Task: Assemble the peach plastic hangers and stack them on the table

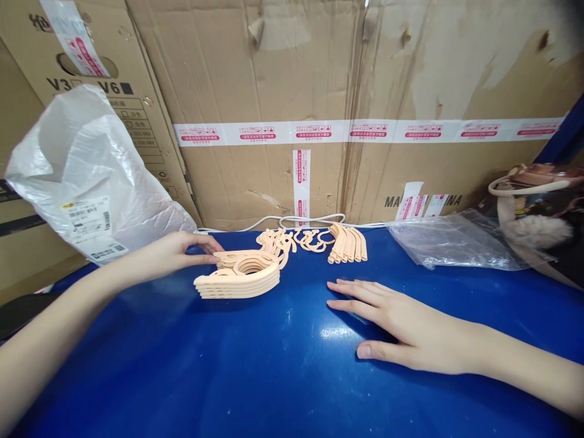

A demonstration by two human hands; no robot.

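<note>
L hand at L end of the stacked hangers, which sit on the blue table, a bit L of centre; pale peach, abt 4 or 5 layers in front stack, curved arms nested. L thumb & fingers part-bent, small gap btwn, tips up against the rear part of stack; can't tell if it's a real pinch or just a touch. R hand palm down, low over table, fingers long & a little spread, thumb well out, nothing held; contact w/ table unclear. 2nd bunch of hangers farther back & to R, lying side by side, ends twd R hand, not touched; thin hooks run btwn the 2 groups. Handling (judged by look): prob. light, stiff plastic, smooth so layers may slide on each other; thick arms sturdy, hooks thinner, likely easier to snag or bend. Best hold: across the full stack at the curved arms, thumb 1 side, fingers other, squeeze all layers tog.; avoid lifting by hooks. White bag w/ label behind L arm; clear bag beyond R hand; big carton at back.
</note>
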